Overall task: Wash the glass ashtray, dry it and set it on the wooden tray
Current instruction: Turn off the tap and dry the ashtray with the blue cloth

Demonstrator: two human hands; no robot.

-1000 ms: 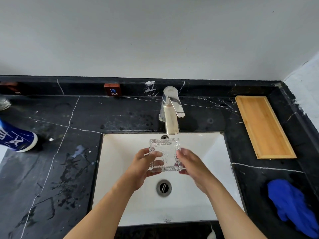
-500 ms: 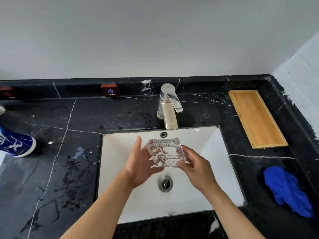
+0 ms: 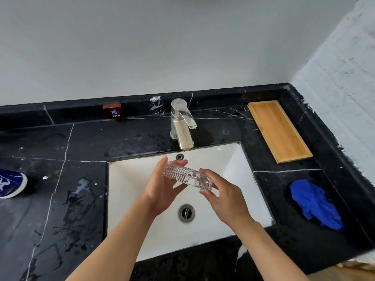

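both hands, left hand [image 3: 160, 191] and right hand [image 3: 225, 196], clasp the ashtray [image 3: 187, 176] tilted on edge over the sink [image 3: 233, 159], likely so drips fall there, below the dry tap [image 3: 182, 126].

Ribbed clear glass ashtray [image 3: 187, 176], glossy white sink [image 3: 129, 199], matt wooden tray [image 3: 279, 130].

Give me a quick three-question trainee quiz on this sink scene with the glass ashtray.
1. True or false: both the left hand and right hand hold the clear ribbed glass ashtray.
2. What lies on the rectangular wooden tray? A) ashtray B) cloth C) nothing
3. Fill in: the crumpled blue cloth lies on the black marble counter, to the ____ of the white sink.

Key: 1 true; 2 C; 3 right
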